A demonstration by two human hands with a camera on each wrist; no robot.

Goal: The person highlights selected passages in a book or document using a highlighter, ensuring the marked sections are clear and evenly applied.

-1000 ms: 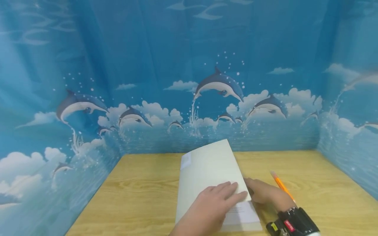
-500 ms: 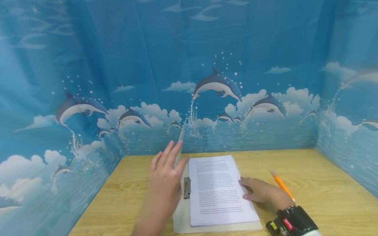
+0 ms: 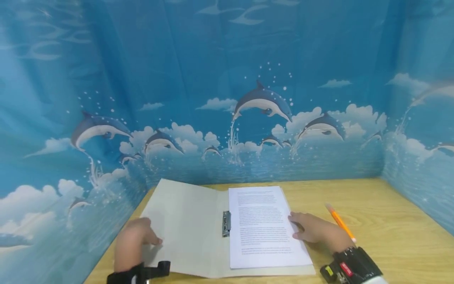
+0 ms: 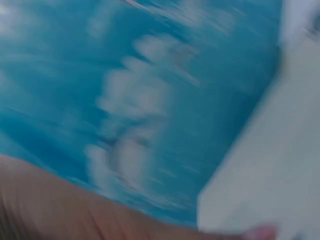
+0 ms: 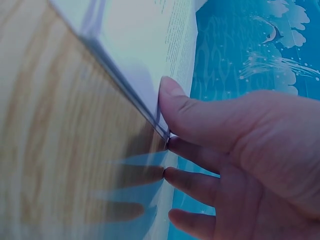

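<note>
An off-white file folder (image 3: 188, 225) lies spread on the wooden table in the head view. On its right half rests a stack of printed paper (image 3: 266, 232), beside a metal clip (image 3: 226, 223) near the fold. My left hand (image 3: 136, 238) grips the left edge of the cover, thumb on its inner face, the other fingers mostly hidden. In the blurred left wrist view the thumb tip shows at the cover (image 4: 270, 170). My right hand (image 3: 312, 228) pinches the right edge of folder and paper; the right wrist view shows the thumb (image 5: 172, 92) on top and fingertips at the edge.
An orange pencil-like stick (image 3: 340, 223) lies on the table (image 3: 383, 236) right of my right hand. A blue dolphin-print curtain (image 3: 198, 79) encloses the table's back and sides. Black camera straps (image 3: 356, 264) sit on both wrists.
The folder was closed, then its cover swung up and left with my left hand; now it lies open, showing the paper and clip. My right hand stays at the right edge.
</note>
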